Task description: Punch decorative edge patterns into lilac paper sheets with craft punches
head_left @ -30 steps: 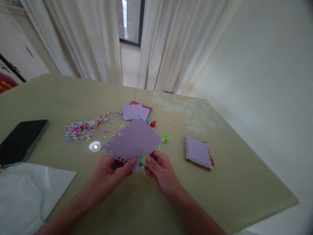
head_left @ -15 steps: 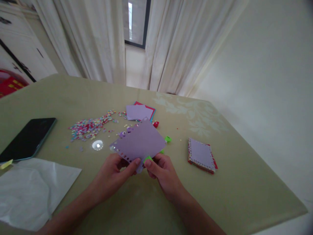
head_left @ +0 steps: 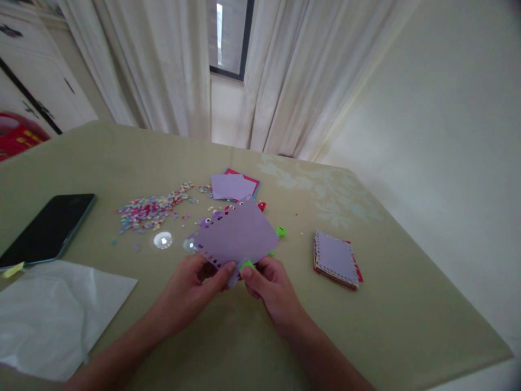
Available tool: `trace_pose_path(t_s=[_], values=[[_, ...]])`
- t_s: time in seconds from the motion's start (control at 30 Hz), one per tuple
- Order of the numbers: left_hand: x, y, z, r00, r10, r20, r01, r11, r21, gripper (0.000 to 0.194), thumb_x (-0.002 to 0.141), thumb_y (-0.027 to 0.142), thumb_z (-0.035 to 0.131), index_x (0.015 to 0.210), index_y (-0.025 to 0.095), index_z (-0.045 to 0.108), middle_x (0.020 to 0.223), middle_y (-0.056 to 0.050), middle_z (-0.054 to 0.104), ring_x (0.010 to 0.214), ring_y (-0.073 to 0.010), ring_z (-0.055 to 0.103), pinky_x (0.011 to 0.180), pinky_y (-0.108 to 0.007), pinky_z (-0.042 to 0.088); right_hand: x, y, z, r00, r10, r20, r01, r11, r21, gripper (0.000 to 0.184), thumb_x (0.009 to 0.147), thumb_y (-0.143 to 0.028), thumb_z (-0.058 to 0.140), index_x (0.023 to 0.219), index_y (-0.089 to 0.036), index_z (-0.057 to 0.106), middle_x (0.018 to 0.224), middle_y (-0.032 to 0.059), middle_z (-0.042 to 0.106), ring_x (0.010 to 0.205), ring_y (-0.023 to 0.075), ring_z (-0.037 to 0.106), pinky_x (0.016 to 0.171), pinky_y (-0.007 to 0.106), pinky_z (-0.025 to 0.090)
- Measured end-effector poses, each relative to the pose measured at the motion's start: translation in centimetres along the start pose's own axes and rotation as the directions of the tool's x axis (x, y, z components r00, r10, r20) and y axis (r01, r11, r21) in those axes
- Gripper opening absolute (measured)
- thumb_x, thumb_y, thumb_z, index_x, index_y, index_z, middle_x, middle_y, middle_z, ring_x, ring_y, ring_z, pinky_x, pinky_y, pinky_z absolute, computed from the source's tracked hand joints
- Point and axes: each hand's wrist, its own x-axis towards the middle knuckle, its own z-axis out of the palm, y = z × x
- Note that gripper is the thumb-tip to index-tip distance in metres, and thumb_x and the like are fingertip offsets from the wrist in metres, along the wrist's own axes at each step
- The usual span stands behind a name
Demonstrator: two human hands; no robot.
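A purple paper card (head_left: pixel 240 233) is held up above the table, with small shapes punched along its two left edges. My left hand (head_left: pixel 203 282) pinches its lower corner between thumb and fingers. Close beside it, my right hand (head_left: pixel 268 282) is closed on a small green craft punch (head_left: pixel 246 265), which sits at the card's bottom edge. The underside of the punch is hidden by the fingers and the card. Behind the card lie another green punch (head_left: pixel 280 232), a red punch (head_left: pixel 261 206) and a purple one (head_left: pixel 205 221), partly covered.
Flat purple sheets (head_left: pixel 230 186) lie over red and blue ones at the back. Colourful confetti (head_left: pixel 150 212) is heaped at the left, near a black phone (head_left: pixel 46 228) and a white plastic bag (head_left: pixel 52 320). A stack of punched cards (head_left: pixel 337 258) sits at the right.
Both hands keep their grip on the card and the green punch. The whole view has shifted very slightly; nothing on the table has visibly moved.
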Motion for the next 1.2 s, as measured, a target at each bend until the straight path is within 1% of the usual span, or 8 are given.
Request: trace_pose_path(t_s=[0.37, 0.57, 0.7, 0.8, 0.93, 1.07, 1.13, 1.2], values=[[0.0, -0.3, 0.0, 1.0, -0.001, -0.008, 0.001, 0.999, 0.036, 0.026, 0.09, 0.039, 0.071, 0.072, 0.02, 0.072, 0.058, 0.0, 0.073, 0.052, -0.0165, 0.07, 0.048, -0.021, 0.054, 0.1, -0.8, 0.6, 0.999, -0.045, 0.023, 0.045, 0.999, 0.017, 0.052, 0.075, -0.067, 0.087, 0.076, -0.019, 0.066, 0.058, -0.0066, 0.043, 0.053, 0.0091, 0.03, 0.05, 0.025, 0.025], [-0.2, -0.4, 0.2, 1.0, -0.003, -0.003, 0.003, 0.999, 0.032, 0.022, 0.091, 0.037, 0.071, 0.077, 0.021, 0.074, 0.063, 0.0, 0.075, 0.055, -0.0172, 0.073, 0.051, -0.022, 0.056, 0.1, -0.7, 0.9, 0.999, -0.05, 0.004, 0.049, 0.998, 0.032, 0.047, 0.074, -0.064, 0.088, 0.079, -0.021, 0.07, 0.058, -0.0067, 0.041, 0.053, 0.011, 0.033, 0.055, 0.027, 0.038], [-0.1, -0.5, 0.3, 1.0, 0.011, -0.024, -0.011, 1.0, 0.026, 0.022, 0.089, 0.037, 0.072, 0.075, 0.021, 0.074, 0.061, 0.0, 0.074, 0.053, -0.0169, 0.071, 0.048, -0.022, 0.056, 0.3, -0.3, 0.7, 0.999, -0.028, 0.02, 0.027, 0.999, 0.045, 0.048, 0.069, -0.064, 0.091, 0.085, -0.021, 0.075, 0.065, -0.0015, 0.058, 0.061, 0.0176, 0.054, 0.068, 0.033, 0.051], [-0.1, -0.5, 0.3, 1.0, 0.01, -0.025, -0.009, 1.0, 0.028, 0.021, 0.089, 0.036, 0.072, 0.075, 0.021, 0.074, 0.061, 0.0, 0.075, 0.053, -0.0168, 0.072, 0.049, -0.022, 0.056, 0.5, 0.1, 0.6, 0.998, -0.05, 0.038, 0.048, 0.998, 0.052, 0.044, 0.071, -0.061, 0.09, 0.089, -0.022, 0.077, 0.078, 0.0037, 0.071, 0.074, 0.0231, 0.066, 0.076, 0.037, 0.055], [-0.2, -0.4, 0.5, 1.0, 0.006, -0.017, -0.005, 1.0, 0.023, 0.021, 0.089, 0.037, 0.072, 0.076, 0.02, 0.075, 0.061, 0.0, 0.075, 0.054, -0.0173, 0.072, 0.05, -0.022, 0.057, 0.5, 0.2, 0.8, 0.996, -0.087, -0.009, 0.087, 0.994, 0.059, 0.039, 0.073, -0.056, 0.091, 0.083, -0.022, 0.077, 0.078, 0.0034, 0.07, 0.073, 0.0213, 0.064, 0.073, 0.035, 0.053], [-0.4, -0.2, 0.3, 0.999, 0.003, -0.034, -0.002, 1.0, 0.027, 0.024, 0.089, 0.038, 0.072, 0.072, 0.02, 0.074, 0.059, 0.0, 0.074, 0.053, -0.0177, 0.072, 0.048, -0.022, 0.055, 0.3, -0.1, 0.8, 0.998, -0.069, 0.013, 0.068, 0.995, 0.079, 0.046, 0.072, -0.063, 0.09, 0.077, -0.02, 0.071, 0.065, -0.0012, 0.057, 0.06, 0.015, 0.051, 0.059, 0.029, 0.043], [-0.3, 0.0, 0.1, 0.998, 0.001, -0.059, 0.0, 1.0, 0.027, 0.026, 0.089, 0.039, 0.073, 0.071, 0.021, 0.073, 0.058, 0.0, 0.074, 0.052, -0.0178, 0.072, 0.048, -0.022, 0.055, 0.3, -0.4, 0.3, 0.997, -0.065, 0.034, 0.063, 0.997, 0.045, 0.049, 0.073, -0.064, 0.089, 0.082, -0.02, 0.072, 0.065, -0.0021, 0.056, 0.057, 0.0125, 0.045, 0.054, 0.027, 0.036], [-0.2, 0.2, -0.2, 0.994, -0.011, -0.112, 0.014, 0.999, 0.033, 0.027, 0.088, 0.042, 0.073, 0.07, 0.021, 0.073, 0.058, 0.0, 0.074, 0.051, -0.0184, 0.072, 0.049, -0.023, 0.056, 0.3, -0.7, -0.6, 0.997, -0.079, -0.024, 0.079, 0.997, 0.01, 0.05, 0.073, -0.063, 0.089, 0.092, -0.02, 0.071, 0.07, -0.0017, 0.061, 0.055, 0.011, 0.041, 0.051, 0.025, 0.03]])
